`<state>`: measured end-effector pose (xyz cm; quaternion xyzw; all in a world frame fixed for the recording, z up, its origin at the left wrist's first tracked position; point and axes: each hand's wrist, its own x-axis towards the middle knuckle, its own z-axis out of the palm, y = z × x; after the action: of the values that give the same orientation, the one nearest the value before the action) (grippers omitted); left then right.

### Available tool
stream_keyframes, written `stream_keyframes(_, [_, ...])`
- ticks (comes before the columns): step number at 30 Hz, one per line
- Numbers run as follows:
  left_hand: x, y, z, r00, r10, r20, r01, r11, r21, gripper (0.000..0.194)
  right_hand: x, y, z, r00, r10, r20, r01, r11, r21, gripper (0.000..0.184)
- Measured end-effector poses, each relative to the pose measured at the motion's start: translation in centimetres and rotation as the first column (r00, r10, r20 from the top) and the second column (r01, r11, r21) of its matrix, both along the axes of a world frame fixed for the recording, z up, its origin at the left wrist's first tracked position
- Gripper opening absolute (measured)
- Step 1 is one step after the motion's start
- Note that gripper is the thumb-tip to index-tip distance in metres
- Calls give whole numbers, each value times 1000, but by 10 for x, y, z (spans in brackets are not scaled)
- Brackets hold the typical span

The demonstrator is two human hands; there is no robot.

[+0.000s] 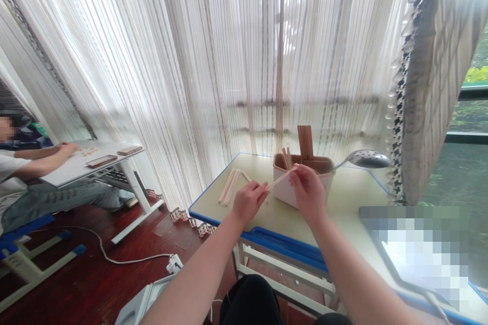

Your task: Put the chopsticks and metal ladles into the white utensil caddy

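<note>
A thin pale wooden chopstick (280, 179) is held slantwise between my two hands, above the table's middle. The fingers of my left hand (247, 202) are closed round its lower end. My right hand (309, 190) pinches its upper end, in front of a white container (282, 194) with a brown rim. Brown chopsticks (305, 143) stand upright in that container, and a slotted spoon (369, 158) leans out to the right. Several pale chopsticks (229, 188) lie side by side on the tabletop, left of my left hand.
The table (213, 197) has a blue edge. A blurred-out device (423, 259) sits at the right. Sheer curtains (213, 61) hang behind. At the left another person's hands (67, 149) work over a white table (68, 172). A cable (125, 262) crosses the floor.
</note>
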<state>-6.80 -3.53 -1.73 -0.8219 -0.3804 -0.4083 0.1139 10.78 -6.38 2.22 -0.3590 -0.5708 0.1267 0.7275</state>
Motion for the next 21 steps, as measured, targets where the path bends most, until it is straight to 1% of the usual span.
stream_keyframes(2, [5, -6, 3, 999, -37, 23, 38, 999, -28, 31, 2, 0, 1, 993, 57, -99, -59, 998, -15, 22])
stream_keyframes(4, [10, -13, 6, 996, -84, 40, 86, 995, -58, 29, 5, -1, 6, 982, 85, -167, -92, 995, -33, 22])
stream_keyframes(6, [15, -19, 10, 989, -125, 73, 131, 988, -80, 27, 10, -3, 16, 980, 96, -173, -109, 992, -67, 23])
stream_keyframes(7, [18, -22, 13, 985, -144, 100, 152, 984, -87, 27, 12, -4, 24, 983, 102, -150, -115, 990, -85, 24])
stream_keyframes(10, [28, -26, 29, 964, -192, 182, 211, 973, -92, 25, 21, -6, 58, 990, 131, -44, -135, 983, -124, 24])
stream_keyframes(14, [46, -26, 62, 925, -256, 281, 281, 958, -54, 24, 28, -2, 112, 979, 181, 97, -168, 977, -129, 26])
stream_keyframes(16, [56, -22, 78, 902, -272, 335, 298, 954, -30, 22, 29, 2, 135, 963, 185, 195, -163, 979, -120, 27])
stream_keyframes(18, [66, -16, 91, 885, -258, 386, 291, 956, -28, 21, 30, 7, 153, 946, 173, 275, -146, 982, -117, 26])
stream_keyframes(21, [77, -6, 103, 877, -234, 420, 284, 957, -60, 20, 31, 13, 171, 926, 162, 341, -124, 984, -131, 24])
